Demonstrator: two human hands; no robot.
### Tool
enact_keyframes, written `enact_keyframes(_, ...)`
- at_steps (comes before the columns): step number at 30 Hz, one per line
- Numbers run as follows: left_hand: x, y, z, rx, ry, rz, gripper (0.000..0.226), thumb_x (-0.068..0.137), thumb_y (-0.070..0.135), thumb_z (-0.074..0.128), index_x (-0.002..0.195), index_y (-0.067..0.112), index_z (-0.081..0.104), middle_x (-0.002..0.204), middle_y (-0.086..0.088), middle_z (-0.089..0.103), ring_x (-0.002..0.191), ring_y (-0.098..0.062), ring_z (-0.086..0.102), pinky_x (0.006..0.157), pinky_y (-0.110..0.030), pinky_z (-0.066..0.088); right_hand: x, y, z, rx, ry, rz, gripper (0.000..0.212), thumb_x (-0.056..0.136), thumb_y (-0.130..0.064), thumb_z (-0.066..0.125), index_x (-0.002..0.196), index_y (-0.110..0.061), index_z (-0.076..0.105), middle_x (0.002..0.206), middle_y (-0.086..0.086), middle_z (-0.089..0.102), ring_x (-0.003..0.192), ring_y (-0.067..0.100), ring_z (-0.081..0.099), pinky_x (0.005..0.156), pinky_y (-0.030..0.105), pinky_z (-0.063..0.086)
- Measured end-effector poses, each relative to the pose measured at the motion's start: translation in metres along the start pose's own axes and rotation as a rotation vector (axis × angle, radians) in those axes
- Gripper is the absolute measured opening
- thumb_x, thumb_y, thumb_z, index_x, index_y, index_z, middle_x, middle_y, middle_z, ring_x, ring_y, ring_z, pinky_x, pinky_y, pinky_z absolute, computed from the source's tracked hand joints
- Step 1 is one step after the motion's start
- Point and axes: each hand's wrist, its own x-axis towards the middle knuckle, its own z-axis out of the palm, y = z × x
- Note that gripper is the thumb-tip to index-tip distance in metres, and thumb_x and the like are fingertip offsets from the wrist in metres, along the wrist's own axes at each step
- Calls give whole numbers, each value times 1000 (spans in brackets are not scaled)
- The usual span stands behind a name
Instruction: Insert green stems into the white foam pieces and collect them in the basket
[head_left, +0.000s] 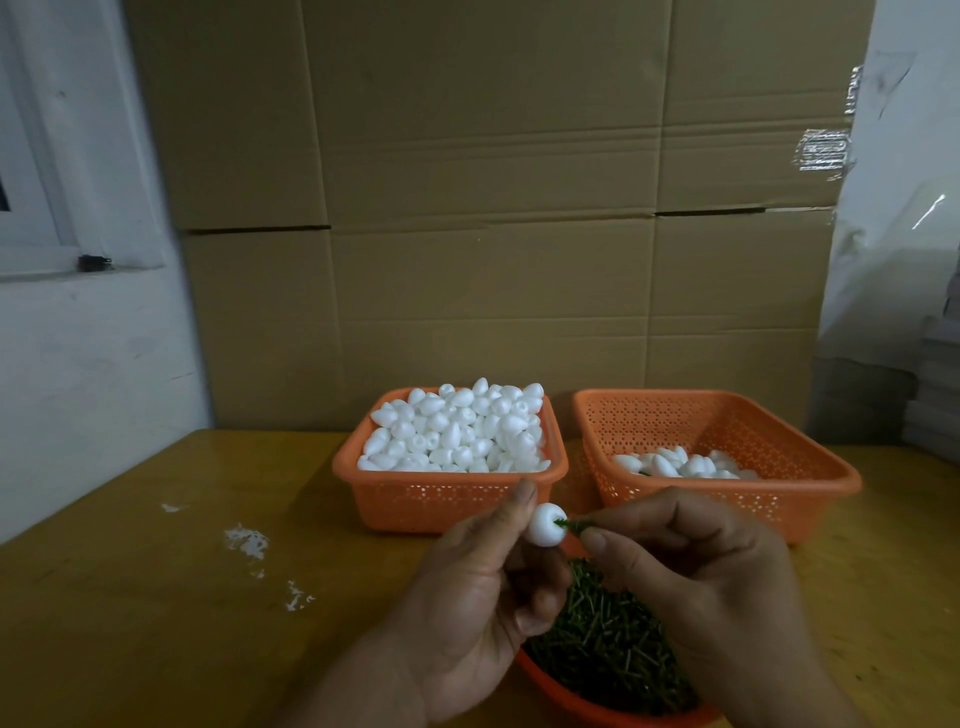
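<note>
The white foam piece (545, 525), a small rounded egg shape with a smooth matte surface, is held in the air above the near bowl of green stems (608, 644), in front of the two orange baskets. Your left hand (483, 597) pinches it between thumb and fingertips, the other fingers loosely curled; your right hand (691, 566) pinches a short, dark, thin green stem (571, 526) whose tip meets the foam's right-hand face, apparently at a small socket. To seat it well, keep the stem in line with that socket and push straight along its axis; a sideways push would likely tear the soft foam or bend the stem. Grip the foam lightly, since it probably dents under pressure. How deep the stem sits cannot be told from this view. The left basket (447, 499) is heaped with bare foam pieces; the right basket (727, 493) holds a shallow layer of pieces, judged to be the finished ones, so that is where this piece should go. White crumbs (247, 540) lie on the yellow table (156, 597) to your left.
</note>
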Motion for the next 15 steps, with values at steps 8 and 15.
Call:
enact_keyframes(8, 0, -1, 2, 94, 37, 72, 28, 80, 44, 69, 77, 16, 72, 61, -10, 57, 45, -15, 49, 39, -19, 32, -6, -2, 0, -517, -5, -173, 17, 73, -19, 84, 79, -34, 77, 68, -21, 70, 58, 0, 67, 51, 16, 51)
enact_keyframes(15, 0, -5, 3, 239, 106, 193, 27, 74, 40, 74, 82, 14, 70, 61, -7, 57, 47, -14, 45, 41, -22, 28, -7, -2, 0, -643, -29, -179, 12, 73, -21, 80, 75, -31, 74, 61, -20, 66, 52, -1, 63, 45, 20, 49)
